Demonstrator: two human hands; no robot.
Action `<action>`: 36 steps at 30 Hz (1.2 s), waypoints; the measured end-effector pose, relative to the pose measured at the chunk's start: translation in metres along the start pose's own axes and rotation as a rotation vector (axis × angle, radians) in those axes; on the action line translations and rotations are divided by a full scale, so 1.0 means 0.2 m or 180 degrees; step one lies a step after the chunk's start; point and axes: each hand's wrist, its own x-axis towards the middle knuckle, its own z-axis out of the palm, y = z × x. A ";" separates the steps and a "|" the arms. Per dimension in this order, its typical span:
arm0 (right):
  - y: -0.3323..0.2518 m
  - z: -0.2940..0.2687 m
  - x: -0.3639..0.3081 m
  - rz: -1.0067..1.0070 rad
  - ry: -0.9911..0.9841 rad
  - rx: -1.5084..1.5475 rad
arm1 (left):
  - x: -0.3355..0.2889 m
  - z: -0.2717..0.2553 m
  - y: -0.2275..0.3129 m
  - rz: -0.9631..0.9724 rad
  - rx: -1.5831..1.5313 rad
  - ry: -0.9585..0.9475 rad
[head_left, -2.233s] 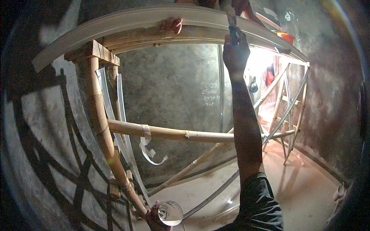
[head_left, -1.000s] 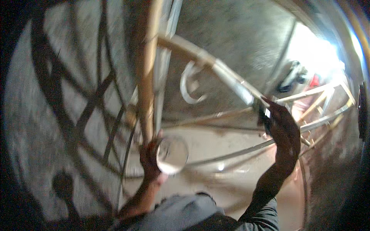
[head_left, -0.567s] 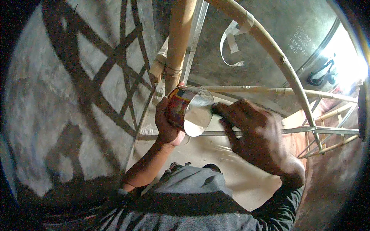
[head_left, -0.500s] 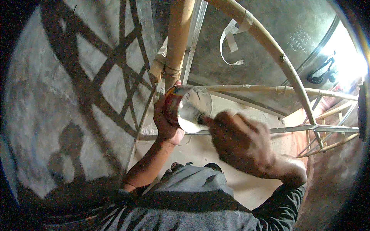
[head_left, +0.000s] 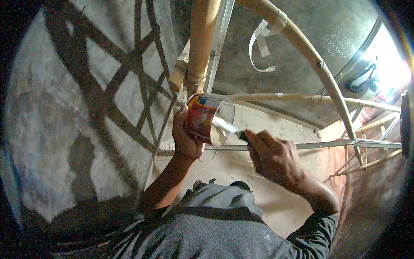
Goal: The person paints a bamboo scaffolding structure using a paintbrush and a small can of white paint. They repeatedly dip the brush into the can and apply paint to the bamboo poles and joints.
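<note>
My left hand [head_left: 186, 140] is wrapped round a red and yellow tin can [head_left: 202, 120], tilted so its mouth faces right. Whitish paste coats the inside of the can. A putty knife [head_left: 229, 127] with a pale blade and dark handle is gripped in my right hand [head_left: 276, 156], fingers closed round the handle. Its blade lies at the can's mouth; the tip is partly blurred, so I cannot tell its exact shape.
Just beyond the can stands a thick bamboo pole [head_left: 202, 43]. A curved bamboo pole [head_left: 308, 45] arches to the right, with a loose white tape strip [head_left: 254, 54] hanging off it. A metal bar [head_left: 319, 145] crosses beside my right hand. Grey wall [head_left: 47, 125] rises at left.
My right hand has drawn the putty knife back to the right, so more of its blade shows outside the can. The can has turned, showing more of its red side.
</note>
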 end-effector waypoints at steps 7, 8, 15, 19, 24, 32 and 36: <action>-0.11 0.05 -0.05 0.0098 -0.0114 0.1630 | 0.02 -0.09 -0.05 0.0149 0.0669 0.0136; -0.11 0.04 -0.05 0.0147 -0.0175 0.1839 | 0.01 -0.10 -0.05 0.0155 0.0792 0.0124; -0.01 -0.01 -0.09 0.1985 -0.1331 0.5015 | -0.06 -0.10 -0.03 0.0315 0.0291 0.0168; 0.01 -0.04 -0.10 0.2162 -0.0563 0.6142 | 0.01 -0.08 0.01 0.0864 0.1287 0.0731; -0.02 -0.42 0.16 0.0361 0.1679 0.6243 | -0.07 -0.21 0.03 0.0893 -0.0327 0.0518; 0.17 -1.24 0.73 -0.1042 0.5004 0.2156 | -0.08 -0.47 0.03 0.1316 0.0653 0.0064; 0.36 -1.60 0.94 -0.0858 0.5628 0.0862 | -0.08 -0.54 0.06 0.0812 -0.0209 -0.0045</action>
